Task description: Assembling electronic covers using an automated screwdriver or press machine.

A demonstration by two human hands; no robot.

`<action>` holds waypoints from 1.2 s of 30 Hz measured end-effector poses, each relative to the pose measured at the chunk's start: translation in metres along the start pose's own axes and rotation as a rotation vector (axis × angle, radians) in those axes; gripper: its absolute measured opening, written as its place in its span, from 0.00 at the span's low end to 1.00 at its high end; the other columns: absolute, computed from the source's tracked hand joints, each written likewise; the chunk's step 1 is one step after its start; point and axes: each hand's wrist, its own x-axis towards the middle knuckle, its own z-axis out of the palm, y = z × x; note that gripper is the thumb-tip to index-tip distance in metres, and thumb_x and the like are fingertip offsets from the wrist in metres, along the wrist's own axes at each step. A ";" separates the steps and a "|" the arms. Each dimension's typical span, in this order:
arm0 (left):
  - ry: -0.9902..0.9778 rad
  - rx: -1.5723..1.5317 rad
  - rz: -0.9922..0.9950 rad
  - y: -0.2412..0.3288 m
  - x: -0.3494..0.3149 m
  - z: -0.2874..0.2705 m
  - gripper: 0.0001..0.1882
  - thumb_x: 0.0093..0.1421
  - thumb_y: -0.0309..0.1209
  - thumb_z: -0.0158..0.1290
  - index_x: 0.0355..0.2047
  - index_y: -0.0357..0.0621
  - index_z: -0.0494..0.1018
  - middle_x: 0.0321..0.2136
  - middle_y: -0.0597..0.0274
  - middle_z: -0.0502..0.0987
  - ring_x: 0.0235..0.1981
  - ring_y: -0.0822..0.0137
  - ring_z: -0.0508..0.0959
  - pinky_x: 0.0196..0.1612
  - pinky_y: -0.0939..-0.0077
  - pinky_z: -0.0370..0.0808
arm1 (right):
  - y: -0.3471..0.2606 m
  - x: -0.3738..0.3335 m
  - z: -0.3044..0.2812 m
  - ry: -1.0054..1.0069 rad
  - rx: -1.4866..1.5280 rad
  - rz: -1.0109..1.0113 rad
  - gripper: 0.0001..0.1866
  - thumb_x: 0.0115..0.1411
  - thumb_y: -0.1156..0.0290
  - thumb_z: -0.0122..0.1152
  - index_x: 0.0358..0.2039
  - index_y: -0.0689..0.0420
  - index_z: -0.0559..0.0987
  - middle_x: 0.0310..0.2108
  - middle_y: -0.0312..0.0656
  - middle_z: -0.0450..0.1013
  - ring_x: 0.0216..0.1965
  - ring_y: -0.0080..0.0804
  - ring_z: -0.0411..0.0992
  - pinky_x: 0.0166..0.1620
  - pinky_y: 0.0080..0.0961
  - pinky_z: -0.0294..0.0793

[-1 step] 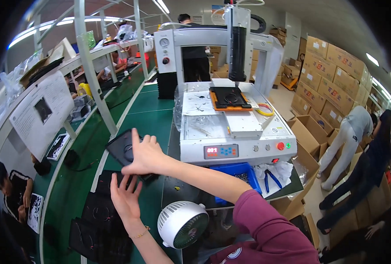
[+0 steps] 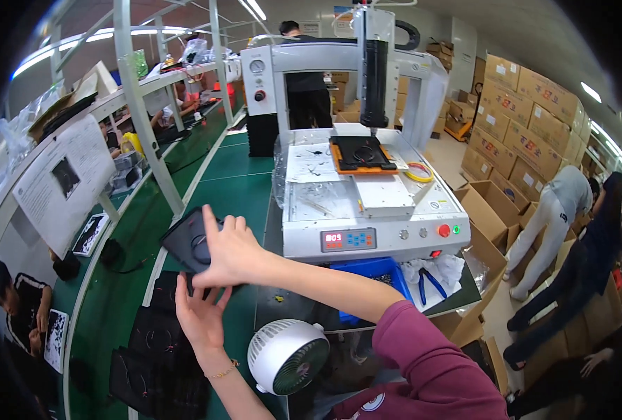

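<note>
A flat black panel (image 2: 185,241) with a thin wire on it is by my hands, tilted over the green bench. My right hand (image 2: 235,252) reaches across from the right and grips the panel's right side, its index finger stretched along it. Below, my left hand (image 2: 204,311), with a bracelet at the wrist, is held palm up, fingers apart, near the panel's lower edge. Whether its fingertips touch the panel is hidden. More black panels with wires (image 2: 150,339) lie left of my left hand. Another black panel (image 2: 363,152) sits in an orange fixture (image 2: 367,170) on the machine.
A white benchtop dispensing machine (image 2: 388,231) stands ahead right. Before it are a blue bin of small parts (image 2: 339,316), blue pliers (image 2: 430,283) and a white fan (image 2: 288,357). A metal shelf frame (image 2: 139,105) rises left. People work nearby; cartons (image 2: 514,105) are stacked right.
My right hand and the black panel have moved slightly left together. My left hand has stayed nearly still. The view has shifted a little, and the machine's display reads differently.
</note>
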 end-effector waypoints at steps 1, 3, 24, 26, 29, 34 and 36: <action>-0.203 -0.111 -0.042 -0.006 0.004 -0.004 0.27 0.66 0.44 0.42 0.61 0.43 0.56 0.50 0.50 0.70 0.50 0.56 0.73 0.50 0.54 0.74 | -0.002 -0.019 -0.014 0.000 0.007 -0.087 0.65 0.35 0.46 0.69 0.63 0.74 0.45 0.44 0.73 0.62 0.47 0.65 0.63 0.51 0.46 0.67; -0.139 -0.351 -0.177 -0.014 -0.003 0.007 0.24 0.68 0.40 0.39 0.58 0.39 0.59 0.51 0.50 0.71 0.48 0.58 0.76 0.47 0.59 0.78 | 0.003 -0.047 -0.025 -0.022 0.023 -0.256 0.64 0.38 0.46 0.69 0.63 0.74 0.45 0.46 0.78 0.59 0.50 0.69 0.61 0.54 0.48 0.64; -0.040 -0.023 -0.163 -0.040 -0.087 0.075 0.15 0.65 0.33 0.47 0.47 0.35 0.72 0.42 0.55 0.78 0.41 0.62 0.80 0.44 0.67 0.79 | 0.225 -0.187 -0.026 -0.267 -0.186 -0.197 0.09 0.53 0.68 0.60 0.34 0.56 0.80 0.29 0.44 0.76 0.31 0.44 0.75 0.34 0.38 0.76; -0.035 -0.005 -0.154 -0.041 -0.090 0.079 0.15 0.65 0.33 0.47 0.47 0.35 0.72 0.42 0.55 0.78 0.41 0.63 0.80 0.43 0.69 0.79 | 0.228 -0.181 -0.021 -0.306 -0.207 -0.205 0.09 0.53 0.67 0.60 0.34 0.56 0.80 0.29 0.44 0.76 0.31 0.45 0.75 0.34 0.39 0.76; -0.008 0.027 -0.143 -0.040 -0.092 0.085 0.14 0.64 0.33 0.49 0.44 0.36 0.73 0.40 0.56 0.79 0.38 0.65 0.80 0.40 0.72 0.79 | 0.229 -0.179 -0.021 -0.328 -0.225 -0.210 0.09 0.53 0.68 0.60 0.33 0.57 0.80 0.29 0.44 0.76 0.30 0.43 0.75 0.33 0.36 0.76; 0.010 0.067 -0.135 -0.041 -0.094 0.092 0.14 0.64 0.32 0.49 0.46 0.35 0.72 0.40 0.56 0.78 0.38 0.66 0.80 0.41 0.73 0.78 | 0.199 -0.181 -0.062 -0.071 0.425 -0.169 0.08 0.51 0.80 0.63 0.34 0.61 0.80 0.30 0.41 0.77 0.29 0.29 0.75 0.34 0.20 0.75; -0.026 0.093 -0.160 -0.042 -0.094 0.088 0.16 0.64 0.31 0.48 0.48 0.34 0.70 0.41 0.54 0.77 0.39 0.65 0.80 0.42 0.72 0.79 | 0.179 -0.182 -0.081 -0.010 0.507 -0.257 0.09 0.50 0.84 0.63 0.33 0.62 0.80 0.29 0.43 0.77 0.29 0.30 0.76 0.34 0.20 0.75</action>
